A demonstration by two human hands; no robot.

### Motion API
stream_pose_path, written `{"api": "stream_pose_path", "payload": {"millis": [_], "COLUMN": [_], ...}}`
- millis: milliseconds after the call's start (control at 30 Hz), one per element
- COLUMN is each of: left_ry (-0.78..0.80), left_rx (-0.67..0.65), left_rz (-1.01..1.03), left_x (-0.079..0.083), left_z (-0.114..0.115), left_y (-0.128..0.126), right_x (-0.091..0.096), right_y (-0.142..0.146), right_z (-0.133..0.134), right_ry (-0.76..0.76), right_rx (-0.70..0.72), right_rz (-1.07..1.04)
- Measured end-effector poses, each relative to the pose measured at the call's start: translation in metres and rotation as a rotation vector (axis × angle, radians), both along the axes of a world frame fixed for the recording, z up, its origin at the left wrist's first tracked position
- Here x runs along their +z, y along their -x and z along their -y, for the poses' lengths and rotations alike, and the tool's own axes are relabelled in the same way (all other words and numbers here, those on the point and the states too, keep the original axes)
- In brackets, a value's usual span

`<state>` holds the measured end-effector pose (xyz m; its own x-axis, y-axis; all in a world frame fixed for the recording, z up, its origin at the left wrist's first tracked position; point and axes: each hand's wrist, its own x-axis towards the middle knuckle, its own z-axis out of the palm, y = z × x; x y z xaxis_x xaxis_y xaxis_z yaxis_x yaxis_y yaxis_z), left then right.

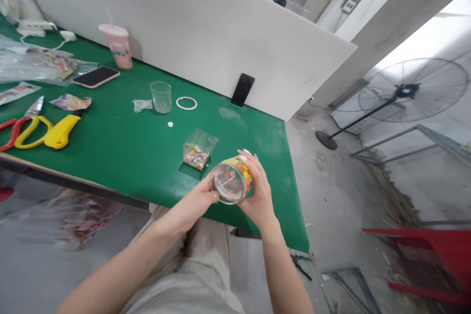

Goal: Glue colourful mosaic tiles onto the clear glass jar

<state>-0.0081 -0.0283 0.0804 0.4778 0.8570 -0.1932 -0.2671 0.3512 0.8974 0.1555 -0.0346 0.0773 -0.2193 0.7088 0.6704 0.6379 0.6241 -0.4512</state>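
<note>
Both my hands hold a clear plastic cup (230, 182) with a colourful patterned band round it, tipped so its open mouth faces me, over the near edge of the green table (121, 152). My left hand (196, 201) grips its left side with fingers closed on the rim. My right hand (257, 186) wraps round its right side, fingers curled over the top. Just behind the cup lies a clear plastic box (199, 148) with small colourful pieces inside.
Farther back stand an empty clear cup (161, 96), a white ring (186, 103), a small white cap (170, 124) and a pink drink cup (118, 45). Two phones (95, 77) (242, 89), scissors (22, 130), a yellow knife (62, 132). A floor fan (408, 91) stands right.
</note>
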Motion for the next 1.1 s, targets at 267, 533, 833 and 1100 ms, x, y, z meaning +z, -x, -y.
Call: {"api": "stream_pose_path", "payload": {"millis": [267, 533, 833, 1100], "left_ry": [-0.064, 0.005, -0.12, -0.275], "left_rx": [-0.01, -0.147, -0.002, 0.076], "left_rz": [-0.074, -0.092, -0.265, -0.387], "left_x": [0.001, 0.007, 0.004, -0.001], "left_z": [-0.001, -0.003, 0.0, 0.0], "left_y": [-0.003, 0.007, 0.013, 0.019], "right_x": [-0.007, -0.019, -0.025, -0.036], "right_y": [-0.004, -0.007, -0.012, -0.017], "right_z": [-0.002, -0.011, -0.008, -0.011], "right_ry": [0.078, 0.453, 0.733, 0.737], "right_rx": [-0.003, -0.053, 0.175, 0.177], "right_rz": [-0.118, -1.072, -1.4, -1.251]}}
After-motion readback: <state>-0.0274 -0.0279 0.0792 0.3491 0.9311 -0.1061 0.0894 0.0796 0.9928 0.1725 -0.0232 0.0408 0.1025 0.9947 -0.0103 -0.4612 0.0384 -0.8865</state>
